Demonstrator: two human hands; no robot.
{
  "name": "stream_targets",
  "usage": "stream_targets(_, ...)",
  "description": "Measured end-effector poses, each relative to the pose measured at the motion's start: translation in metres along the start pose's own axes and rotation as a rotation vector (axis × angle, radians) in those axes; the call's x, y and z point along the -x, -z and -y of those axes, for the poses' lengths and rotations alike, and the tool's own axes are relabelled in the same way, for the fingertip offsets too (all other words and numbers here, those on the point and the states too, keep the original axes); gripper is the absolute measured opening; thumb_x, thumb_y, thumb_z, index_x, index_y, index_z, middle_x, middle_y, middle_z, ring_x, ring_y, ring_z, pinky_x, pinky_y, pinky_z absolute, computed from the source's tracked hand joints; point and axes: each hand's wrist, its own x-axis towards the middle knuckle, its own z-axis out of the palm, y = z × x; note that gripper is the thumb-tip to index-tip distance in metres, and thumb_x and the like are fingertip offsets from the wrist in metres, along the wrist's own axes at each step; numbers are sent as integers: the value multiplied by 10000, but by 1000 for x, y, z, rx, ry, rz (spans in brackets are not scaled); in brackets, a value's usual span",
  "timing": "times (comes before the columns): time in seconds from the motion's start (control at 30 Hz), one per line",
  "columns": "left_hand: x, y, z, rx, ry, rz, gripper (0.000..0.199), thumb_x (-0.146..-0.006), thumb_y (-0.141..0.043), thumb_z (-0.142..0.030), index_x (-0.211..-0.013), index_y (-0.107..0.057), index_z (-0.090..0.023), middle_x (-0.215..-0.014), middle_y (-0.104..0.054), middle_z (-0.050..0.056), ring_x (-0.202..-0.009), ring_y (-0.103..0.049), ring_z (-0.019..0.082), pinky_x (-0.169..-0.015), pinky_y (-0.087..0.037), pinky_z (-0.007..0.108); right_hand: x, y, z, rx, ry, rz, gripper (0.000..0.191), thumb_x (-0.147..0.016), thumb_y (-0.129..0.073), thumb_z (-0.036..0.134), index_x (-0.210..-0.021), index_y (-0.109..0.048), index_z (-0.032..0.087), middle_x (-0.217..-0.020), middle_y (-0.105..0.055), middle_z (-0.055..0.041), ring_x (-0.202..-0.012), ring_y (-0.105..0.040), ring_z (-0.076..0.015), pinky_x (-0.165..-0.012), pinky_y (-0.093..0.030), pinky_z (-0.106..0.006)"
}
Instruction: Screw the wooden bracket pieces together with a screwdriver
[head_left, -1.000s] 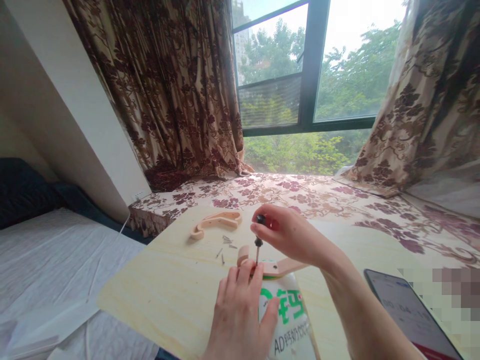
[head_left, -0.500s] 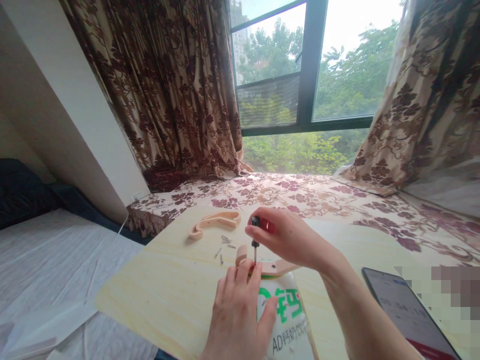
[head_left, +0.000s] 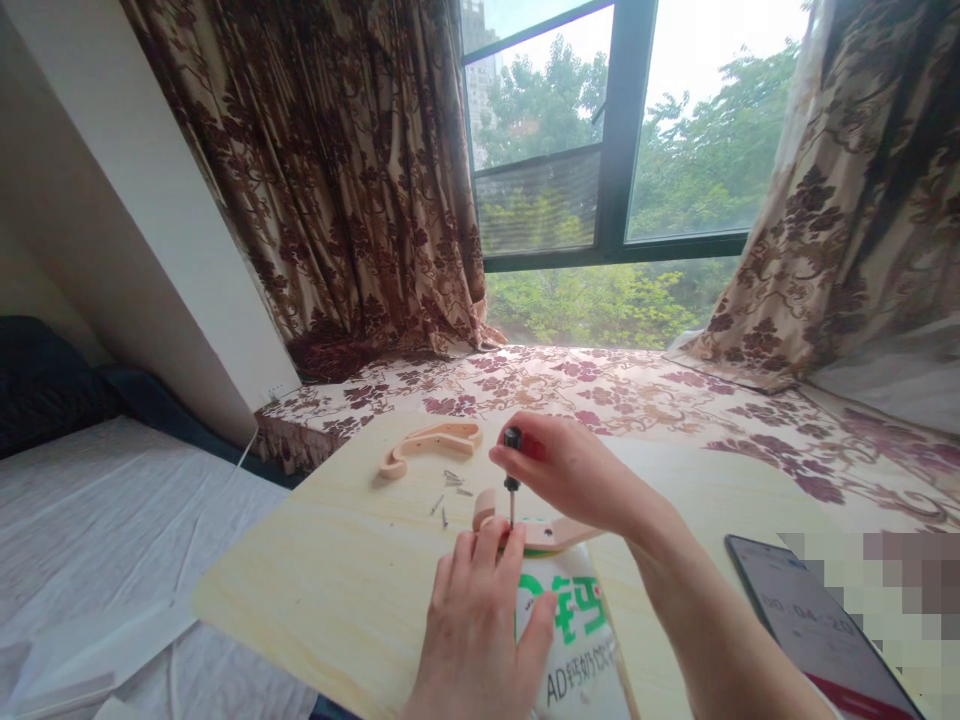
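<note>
My right hand (head_left: 574,465) is closed around the dark handle of a screwdriver (head_left: 513,465), which stands upright with its shaft pointing down. Its tip meets a curved wooden hook (head_left: 559,533) with a dark hole, beside my left fingertips; the tip itself is hidden. My left hand (head_left: 480,620) presses its fingers on the wooden hook and holds it, thumb spread to the side. Under the hook lies a white board or pack (head_left: 577,660) with green and black lettering. Several loose screws (head_left: 452,480) lie left of my hands, near a second curved wooden hook (head_left: 431,445).
The pale wood-patterned table (head_left: 322,560) carries all of this. A phone (head_left: 810,630) showing a timer lies at its right. Behind is a flowered window seat (head_left: 600,385) below a window, with curtains (head_left: 360,200) at both sides. A bed (head_left: 112,520) is at left.
My right hand has turned slightly on the screwdriver handle, its fingers now curled closer. The left hand and the wooden hook stay in place.
</note>
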Motion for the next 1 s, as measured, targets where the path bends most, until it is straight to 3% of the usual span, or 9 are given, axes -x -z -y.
stream_targets(0.2,0,2,0,3,-13,7,520,-856,-360,-378,-1334,-456,-199,-1371,-455,89,-1197,-427,295,-991,-373,509,-3,0,-5,156,-114,-87,290,-843,-519,392,-637,-440,203,-559,-507,25,-530,-393,-106,-489,-254,-251)
stream_targets(0.4,1,0,-1,-2,-8,-19,509,-850,-381,-375,-1321,-473,-202,-1353,-471,88,-1190,-436,293,-983,-382,494,3,8,0,-24,35,52,208,-848,-523,356,-724,-566,194,-622,-548,23,-564,-438,-94,-517,-287,-239)
stream_targets(0.63,1,3,0,8,-27,-4,512,-858,-365,-360,-1335,-452,-196,-1366,-456,90,-1183,-438,288,-973,-389,501,-2,3,-5,151,-88,-78,311,-836,-526,385,-598,-455,197,-546,-488,25,-526,-380,-103,-494,-263,-253)
stream_targets(0.73,1,2,0,10,-27,-15,510,-855,-369,-358,-1331,-458,-197,-1361,-460,90,-1180,-439,289,-974,-389,501,0,4,-3,79,-52,-48,236,-840,-534,373,-687,-542,194,-600,-540,16,-553,-426,-105,-512,-285,-248)
stream_targets(0.83,1,1,-1,7,-13,-17,512,-855,-372,-365,-1329,-463,-194,-1357,-465,91,-1196,-430,292,-991,-377,500,3,7,1,-83,68,65,146,-850,-526,324,-833,-604,202,-640,-554,26,-580,-458,-98,-538,-314,-231)
stream_targets(0.9,1,1,-1,3,1,-7,516,-854,-375,-364,-1332,-461,-190,-1365,-458,94,-1212,-419,294,-1003,-366,502,4,7,2,-111,90,103,143,-850,-520,314,-813,-600,202,-617,-535,35,-564,-442,-93,-527,-309,-228)
stream_targets(1.0,2,2,-1,3,-5,-1,513,-850,-380,-355,-1331,-460,-193,-1376,-447,90,-1200,-426,292,-991,-375,505,1,5,-1,-33,30,29,192,-845,-525,336,-715,-553,197,-608,-531,32,-561,-426,-96,-515,-289,-238)
